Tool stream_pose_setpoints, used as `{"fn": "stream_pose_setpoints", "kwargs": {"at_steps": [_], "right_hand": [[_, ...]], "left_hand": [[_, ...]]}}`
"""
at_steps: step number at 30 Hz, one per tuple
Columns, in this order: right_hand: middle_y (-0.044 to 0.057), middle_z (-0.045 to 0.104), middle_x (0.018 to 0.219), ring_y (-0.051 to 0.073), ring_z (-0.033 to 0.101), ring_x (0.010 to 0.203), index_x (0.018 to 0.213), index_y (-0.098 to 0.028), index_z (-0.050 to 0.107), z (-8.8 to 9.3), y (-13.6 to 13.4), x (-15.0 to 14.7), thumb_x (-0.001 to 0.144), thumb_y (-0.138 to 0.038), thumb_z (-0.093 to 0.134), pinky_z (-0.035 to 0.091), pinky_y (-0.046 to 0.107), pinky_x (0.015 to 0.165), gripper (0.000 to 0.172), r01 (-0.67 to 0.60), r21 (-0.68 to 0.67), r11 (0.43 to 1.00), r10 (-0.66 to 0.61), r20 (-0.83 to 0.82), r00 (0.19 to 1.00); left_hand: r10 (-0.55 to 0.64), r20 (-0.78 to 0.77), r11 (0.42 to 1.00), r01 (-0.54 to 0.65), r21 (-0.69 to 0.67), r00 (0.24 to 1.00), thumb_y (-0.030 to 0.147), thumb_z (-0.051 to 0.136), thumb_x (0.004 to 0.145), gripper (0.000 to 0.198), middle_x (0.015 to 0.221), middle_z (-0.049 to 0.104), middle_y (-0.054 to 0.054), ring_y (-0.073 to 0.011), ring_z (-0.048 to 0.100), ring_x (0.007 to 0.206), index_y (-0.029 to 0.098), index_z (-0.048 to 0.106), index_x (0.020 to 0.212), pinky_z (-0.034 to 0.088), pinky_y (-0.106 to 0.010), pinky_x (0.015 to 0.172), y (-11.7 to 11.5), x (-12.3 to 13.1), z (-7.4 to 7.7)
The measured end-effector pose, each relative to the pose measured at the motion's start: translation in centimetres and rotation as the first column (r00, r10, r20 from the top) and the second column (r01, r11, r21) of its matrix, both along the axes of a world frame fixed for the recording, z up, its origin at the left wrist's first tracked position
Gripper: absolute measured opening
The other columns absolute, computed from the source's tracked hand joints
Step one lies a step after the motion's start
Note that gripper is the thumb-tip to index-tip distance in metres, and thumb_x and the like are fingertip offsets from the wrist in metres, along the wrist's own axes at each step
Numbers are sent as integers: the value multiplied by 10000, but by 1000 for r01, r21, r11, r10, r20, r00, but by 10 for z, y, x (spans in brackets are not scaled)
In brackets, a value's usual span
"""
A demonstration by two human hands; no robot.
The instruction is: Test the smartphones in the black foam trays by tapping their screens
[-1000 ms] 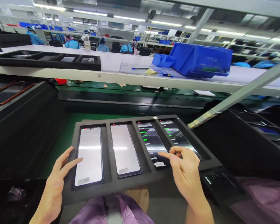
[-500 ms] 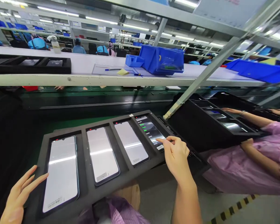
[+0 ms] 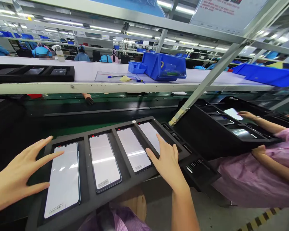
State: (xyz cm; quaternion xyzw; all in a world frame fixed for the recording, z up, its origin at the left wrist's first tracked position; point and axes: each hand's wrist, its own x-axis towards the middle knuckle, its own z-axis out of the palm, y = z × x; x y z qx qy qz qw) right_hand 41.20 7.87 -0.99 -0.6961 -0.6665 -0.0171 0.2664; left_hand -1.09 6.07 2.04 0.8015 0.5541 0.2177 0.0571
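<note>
A black foam tray (image 3: 85, 184) holds a row of smartphones in separate slots, their screens lit white. My left hand (image 3: 26, 171) is spread at the tray's left end, its fingers reaching over the leftmost phone (image 3: 62, 186). At the other end my right hand (image 3: 167, 163), fingers apart, lies over the rightmost phone (image 3: 148, 131) and hides its lower part. Whether the fingertips touch either screen I cannot tell. Between the hands lie two more phones, one left of centre (image 3: 106, 160) and one right of centre (image 3: 132, 149), each with a small printed label near its bottom edge.
A white shelf (image 3: 135, 87) runs behind, bearing blue bins (image 3: 168, 65), a pen and another black tray (image 3: 60, 75). A slanted metal post (image 3: 204, 83) rises at right. There a co-worker in pink (image 3: 250, 173) handles a lit phone (image 3: 233, 114) over black trays. Another person's hand (image 3: 87, 97) shows under the shelf.
The rightmost phone's screen went from a dark list to white. My right hand opened from a pointing pose and shifted left; my left hand moved up and inward over the leftmost phone.
</note>
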Motion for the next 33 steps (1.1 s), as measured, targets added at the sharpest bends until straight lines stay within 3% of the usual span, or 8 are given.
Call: {"fn": "stream_pose_setpoints", "kwargs": {"at_steps": [4,6,10,18,24,28,33], "right_hand": [[141,554,1188,289,459,1179,1402,-168,240,-2,8,-18,821,-538,441,193,588,1054,718,-3,-69,998,9,81,997],[139,557,1184,290,459,1181,1391,-172,268,-3,11,-22,814,-522,448,190,583,1054,699,2,-105,994,10,115,993],[140,536,1224,282,442,1199,1380,-166,289,-4,12,-23,807,-521,445,191,561,1063,692,9,-125,992,3,99,995],[135,566,1181,302,470,1158,1351,-171,352,-9,16,-29,819,-528,436,235,581,1029,646,25,-54,998,-18,127,992],[160,560,1188,314,462,1174,1343,-154,378,-10,21,-29,830,-517,431,236,582,1021,631,62,-32,998,-54,212,976],[159,565,1191,315,463,1177,1335,-150,390,-11,23,-24,819,-541,425,215,579,1034,649,82,-71,994,-66,197,978],[145,562,1206,308,449,1197,1343,-173,362,-12,23,-21,793,-604,391,207,589,1037,699,70,-53,996,-62,144,988]], "left_hand": [[-314,-255,943,268,-198,914,279,788,476,898,1516,207,-12,-399,223,1350,449,424,1279,272,-657,972,35,39,31],[-371,-341,904,253,-344,864,160,797,464,1000,1530,130,-50,-373,149,1372,445,361,1318,228,-620,1022,43,64,43],[-458,-452,832,190,-522,765,143,830,467,1008,1531,91,-114,-341,47,1387,393,376,1332,134,-561,1081,51,97,55],[-536,-484,802,239,-548,692,200,835,483,992,1519,127,-164,-366,1,1381,346,374,1349,72,-629,1056,48,101,56],[-548,-474,800,267,-538,689,270,820,503,964,1512,111,-201,-388,0,1373,292,376,1359,79,-646,1044,50,104,58],[-536,-463,800,250,-545,706,187,801,523,980,1523,99,-166,-368,27,1380,349,332,1368,98,-635,1050,49,101,64],[-475,-475,851,249,-462,741,39,752,517,1018,1535,52,-124,-331,-2,1389,377,309,1369,87,-605,1070,43,103,67]]}}
